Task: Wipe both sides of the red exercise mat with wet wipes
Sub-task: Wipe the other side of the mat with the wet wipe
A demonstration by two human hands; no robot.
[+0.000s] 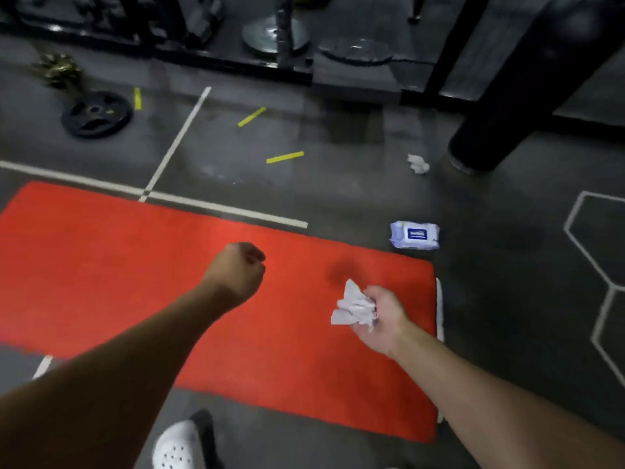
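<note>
Since the mat (101, 265) lies flat on the floor (338, 184) as a plain bright-red sheet with rounded corners, I judge it light, soft and floppy, best taken by a corner or short edge when I turn it. Over the mat my left hand (236, 269) is curled into an empty fist, and my right hand (380, 319) clutches a crumpled wipe (353, 306). Just off the mat's far right corner sits the pack (415, 235), with a loose wipe (418, 163) farther from the mat.

Mat (101, 265) on floor (338, 198) before me. Wipes pack (414, 235) just behind its far right corner, crumpled wipe (418, 163) farther behind. Weight plate (96, 113) far left behind mat.
</note>
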